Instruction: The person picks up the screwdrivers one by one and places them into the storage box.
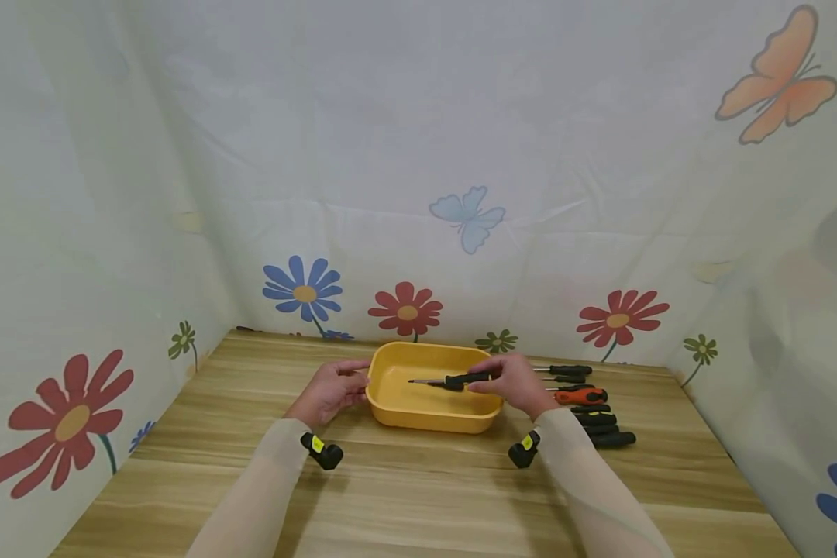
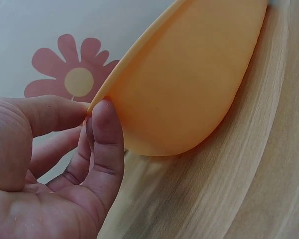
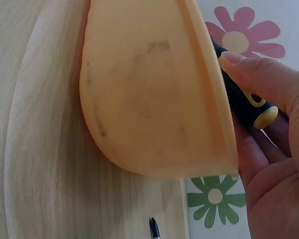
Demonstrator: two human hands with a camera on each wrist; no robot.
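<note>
My L grip (image 1: 332, 392) pinched tray (image 1: 425, 421) by its edge, prob. to steady it; R grip (image 1: 519, 381) held driver (image 1: 453, 383) by handle, leaving tip clear above tray.

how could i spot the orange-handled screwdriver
On the wood-grain table, find the yellow rectangular tray. To its right lies a group of mostly black-handled tools. The orange-handled screwdriver lies among them, the only one there with a mostly orange handle.

My right hand (image 3: 284, 174) grips a black, yellow-ended handle (image 3: 237, 97) | smudged orange plastic tub (image 3: 154, 89) partly hides it | pale wood-grain tabletop (image 3: 40, 99) | pointed metal tip (image 3: 153, 226), bottom edge | pink printed flower (image 3: 256, 31), green printed flower (image 3: 215, 196)
</note>
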